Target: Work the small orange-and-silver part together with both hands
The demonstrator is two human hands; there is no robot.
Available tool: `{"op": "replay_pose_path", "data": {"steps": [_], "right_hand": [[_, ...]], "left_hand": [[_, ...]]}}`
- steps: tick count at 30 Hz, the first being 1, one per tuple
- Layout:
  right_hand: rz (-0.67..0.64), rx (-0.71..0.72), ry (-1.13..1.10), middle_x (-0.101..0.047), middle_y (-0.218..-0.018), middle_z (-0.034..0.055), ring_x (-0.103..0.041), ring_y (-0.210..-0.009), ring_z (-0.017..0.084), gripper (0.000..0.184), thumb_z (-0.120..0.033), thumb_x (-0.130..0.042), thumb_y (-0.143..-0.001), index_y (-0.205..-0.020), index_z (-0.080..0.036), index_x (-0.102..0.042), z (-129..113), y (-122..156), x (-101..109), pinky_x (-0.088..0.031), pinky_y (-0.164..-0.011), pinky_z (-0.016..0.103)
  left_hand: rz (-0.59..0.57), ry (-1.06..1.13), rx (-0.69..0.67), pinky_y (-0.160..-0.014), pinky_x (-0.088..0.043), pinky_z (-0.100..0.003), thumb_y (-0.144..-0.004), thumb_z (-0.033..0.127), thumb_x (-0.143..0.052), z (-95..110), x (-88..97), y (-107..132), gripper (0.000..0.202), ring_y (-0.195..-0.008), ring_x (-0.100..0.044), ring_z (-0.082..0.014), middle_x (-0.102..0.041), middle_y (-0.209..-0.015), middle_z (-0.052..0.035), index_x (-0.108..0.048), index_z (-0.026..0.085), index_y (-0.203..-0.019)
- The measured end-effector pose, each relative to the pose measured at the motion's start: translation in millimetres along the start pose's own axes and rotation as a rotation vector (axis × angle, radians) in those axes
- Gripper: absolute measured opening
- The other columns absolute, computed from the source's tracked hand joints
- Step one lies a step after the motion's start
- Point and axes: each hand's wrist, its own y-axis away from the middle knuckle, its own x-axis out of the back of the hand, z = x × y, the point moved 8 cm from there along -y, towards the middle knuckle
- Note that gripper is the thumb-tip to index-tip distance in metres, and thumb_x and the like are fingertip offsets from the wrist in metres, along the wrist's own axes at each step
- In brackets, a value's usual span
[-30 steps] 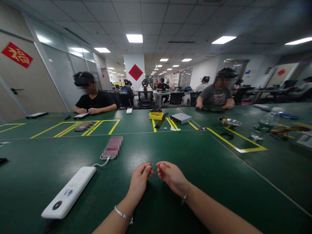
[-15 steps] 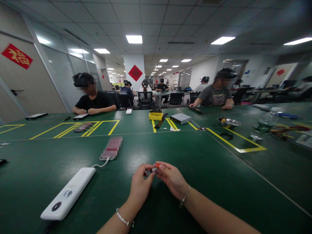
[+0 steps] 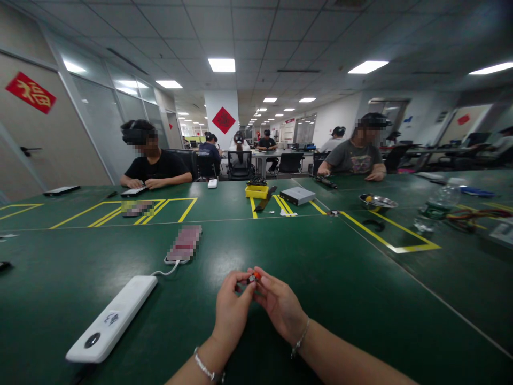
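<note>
Between my fingertips, just above the green table (image 3: 180, 331), is a small block (image 3: 252, 278), part grey and part bright orange; its exact kind is too small to make out. My left hand (image 3: 232, 310) pinches the grey end with thumb and forefinger. On the other side, my right hand (image 3: 282, 305) closes its fingertips on the orange end. The fingers cover much of the piece. Each wrist wears a bracelet.
A white power bank (image 3: 114, 318) lies at left, cabled to a phone (image 3: 184, 243). Farther off are a yellow tray (image 3: 256, 192), a grey box (image 3: 297, 195), a metal bowl (image 3: 379, 203) and a plastic bottle (image 3: 441, 200). Two people sit across the table.
My right hand has turned slightly and its wrist has come a little lower and left. The orange end shows more plainly. Both hands keep hold of the piece.
</note>
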Motion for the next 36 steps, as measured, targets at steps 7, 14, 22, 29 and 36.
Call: {"op": "replay_pose_path", "data": {"steps": [7, 14, 22, 29, 36], "right_hand": [[-0.020, 0.103, 0.155, -0.060, -0.100, 0.0091, -0.054, -0.091, 0.019, 0.032, -0.028, -0.061, -0.068, -0.098, -0.016, -0.062, 0, -3, 3, -0.040, -0.083, 0.037], [0.047, 0.259, 0.486, -0.061, -0.101, 0.0072, -0.055, -0.093, 0.021, 0.032, -0.032, -0.061, -0.067, -0.097, -0.020, -0.063, -12, -1, 8, -0.040, -0.086, 0.039], [0.109, 0.321, 0.640, -0.059, -0.105, 0.0065, -0.054, -0.097, 0.022, 0.037, -0.036, -0.057, -0.070, -0.103, -0.020, -0.059, -19, 7, 3, -0.040, -0.088, 0.040], [0.076, 0.370, 0.722, -0.057, -0.108, 0.0064, -0.052, -0.100, 0.020, 0.036, -0.033, -0.053, -0.073, -0.106, -0.020, -0.058, -17, 6, 1, -0.038, -0.091, 0.038], [-0.010, 0.532, 0.956, -0.061, -0.101, 0.0024, -0.052, -0.097, 0.018, 0.028, -0.024, -0.057, -0.070, -0.097, -0.025, -0.063, -38, 9, -11, -0.039, -0.090, 0.034]], "left_hand": [[-0.053, 0.369, 0.208, -0.071, -0.043, -0.026, -0.064, 0.025, -0.063, -11, -6.9, 0, 0.017, -0.074, -0.058, -0.0152, -0.065, -0.076, -0.0024, -0.061, 0.015, -0.078], [-0.093, 0.554, 0.324, -0.067, -0.044, -0.024, -0.062, 0.024, -0.066, -24, -14.6, 3, 0.018, -0.067, -0.058, -0.0131, -0.065, -0.071, -0.0031, -0.062, 0.013, -0.076], [-0.118, 0.710, 0.371, -0.066, -0.043, -0.022, -0.061, 0.020, -0.067, -26, -21.0, 5, 0.016, -0.065, -0.056, -0.0109, -0.063, -0.070, -0.0020, -0.063, 0.013, -0.075], [-0.104, 0.706, 0.357, -0.072, -0.043, -0.023, -0.064, 0.019, -0.065, -27, -19.9, 5, 0.016, -0.073, -0.057, -0.0125, -0.064, -0.077, -0.0042, -0.063, 0.013, -0.078], [-0.246, 0.920, 0.525, -0.061, -0.042, -0.017, -0.067, 0.020, -0.063, -30, -34.7, 14, 0.009, -0.062, -0.055, -0.0070, -0.060, -0.068, 0.0012, -0.062, 0.015, -0.074]]}}
